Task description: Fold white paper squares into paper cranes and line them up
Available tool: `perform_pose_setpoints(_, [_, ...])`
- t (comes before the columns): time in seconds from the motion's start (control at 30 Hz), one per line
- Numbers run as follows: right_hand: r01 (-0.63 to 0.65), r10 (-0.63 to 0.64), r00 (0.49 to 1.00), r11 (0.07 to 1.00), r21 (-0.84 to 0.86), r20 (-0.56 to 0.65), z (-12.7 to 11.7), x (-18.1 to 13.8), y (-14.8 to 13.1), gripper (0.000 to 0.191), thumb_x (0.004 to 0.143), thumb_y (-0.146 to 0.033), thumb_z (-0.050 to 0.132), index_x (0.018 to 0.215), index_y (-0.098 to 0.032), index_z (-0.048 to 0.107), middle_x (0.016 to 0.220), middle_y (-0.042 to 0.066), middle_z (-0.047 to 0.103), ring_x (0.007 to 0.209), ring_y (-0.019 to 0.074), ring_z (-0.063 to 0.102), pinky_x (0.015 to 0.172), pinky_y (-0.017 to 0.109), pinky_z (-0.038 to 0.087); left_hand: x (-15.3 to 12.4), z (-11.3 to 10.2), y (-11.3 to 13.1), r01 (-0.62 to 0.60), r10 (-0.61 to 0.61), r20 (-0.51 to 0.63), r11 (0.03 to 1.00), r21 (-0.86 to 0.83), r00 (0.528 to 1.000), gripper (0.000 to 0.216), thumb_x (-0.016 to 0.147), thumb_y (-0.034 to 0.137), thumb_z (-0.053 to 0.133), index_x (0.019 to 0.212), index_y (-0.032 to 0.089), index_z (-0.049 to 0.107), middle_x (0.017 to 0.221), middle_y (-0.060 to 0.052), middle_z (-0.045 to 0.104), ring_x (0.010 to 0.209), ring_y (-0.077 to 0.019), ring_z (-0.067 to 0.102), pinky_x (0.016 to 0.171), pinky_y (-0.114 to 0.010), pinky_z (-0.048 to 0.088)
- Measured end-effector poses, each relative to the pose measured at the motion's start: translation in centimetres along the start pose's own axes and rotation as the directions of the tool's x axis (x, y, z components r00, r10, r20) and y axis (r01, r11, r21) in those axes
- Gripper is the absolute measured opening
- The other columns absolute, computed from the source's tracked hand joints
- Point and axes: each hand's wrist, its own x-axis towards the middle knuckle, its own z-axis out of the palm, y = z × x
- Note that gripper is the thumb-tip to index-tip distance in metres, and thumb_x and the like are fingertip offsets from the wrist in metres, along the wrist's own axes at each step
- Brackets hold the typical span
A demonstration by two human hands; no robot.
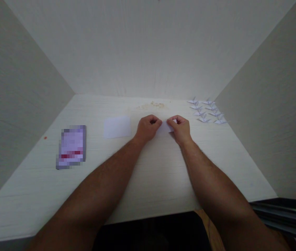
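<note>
A small white sheet of paper (165, 129) is held just above the table between my two hands, near the middle of the view. My left hand (148, 128) pinches its left edge between thumb and fingers. On the other side, my right hand (180, 129) grips the right part in a like pinch. The palms and fingers hide some of the sheet. A flat white sheet (117, 127) lies on the table to the left of my left hand. Beyond my right hand, several folded paper cranes (204, 119) stand in rows.
A blurred purple packet or booklet (71, 146) lies on the left of the white table (161, 188). A brownish stain (153, 105) marks the surface toward the back wall (148, 48). Side walls rise at left and right. An orange spot (45, 138) is near the left edge.
</note>
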Motion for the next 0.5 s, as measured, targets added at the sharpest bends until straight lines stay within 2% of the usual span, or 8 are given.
perform_pose_setpoints(0.17, [-0.042, 0.046, 0.999, 0.994, -0.104, 0.028, 0.0, -0.3, -0.5, 0.021, 0.063, -0.037, 0.079, 0.069, -0.019, 0.069, 0.055, -0.004, 0.058, 0.049, 0.0105, 0.047, 0.047, 0.024, 0.034, 0.0, 0.2, 0.2, -0.052, 0.049, 0.043, 0.996, 0.075, 0.998, 0.016, 0.079, 0.031, 0.064, 0.07, 0.017, 0.066, 0.067, 0.0, 0.065, 0.063, -0.0133, 0.055, 0.063, -0.028, 0.043])
perform_pose_setpoints(0.3, [-0.006, 0.012, 0.999, 0.988, -0.153, 0.037, -0.1, -0.2, -0.2, 0.023, 0.063, -0.039, 0.08, 0.068, -0.019, 0.07, 0.055, -0.003, 0.059, 0.05, 0.0108, 0.047, 0.047, 0.025, 0.034, -0.1, 0.3, 0.4, -0.051, 0.046, 0.049, 0.993, 0.108, 0.998, 0.014, 0.078, 0.029, 0.066, 0.072, 0.017, 0.068, 0.071, -0.002, 0.069, 0.067, -0.0146, 0.058, 0.067, -0.029, 0.046])
perform_pose_setpoints(0.4, [0.015, -0.016, 1.0, 0.987, -0.161, -0.007, -0.2, 0.1, 0.2, 0.024, 0.062, -0.039, 0.081, 0.069, -0.019, 0.071, 0.055, -0.003, 0.059, 0.05, 0.0107, 0.047, 0.048, 0.025, 0.034, -0.1, 0.2, 0.4, -0.004, 0.003, 0.004, 0.99, 0.139, 1.0, 0.012, 0.078, 0.027, 0.065, 0.071, 0.017, 0.068, 0.071, -0.002, 0.07, 0.067, -0.0152, 0.059, 0.067, -0.03, 0.046])
perform_pose_setpoints(0.5, [0.006, -0.012, 0.996, 0.997, -0.075, -0.088, -0.2, 0.5, 0.5, 0.022, 0.063, -0.038, 0.08, 0.067, -0.018, 0.069, 0.056, -0.003, 0.06, 0.05, 0.0106, 0.047, 0.05, 0.025, 0.036, -0.1, 0.1, 0.3, 0.035, -0.03, -0.032, 0.99, 0.138, 0.999, 0.011, 0.078, 0.026, 0.066, 0.07, 0.018, 0.067, 0.071, -0.002, 0.069, 0.067, -0.0155, 0.06, 0.067, -0.03, 0.046])
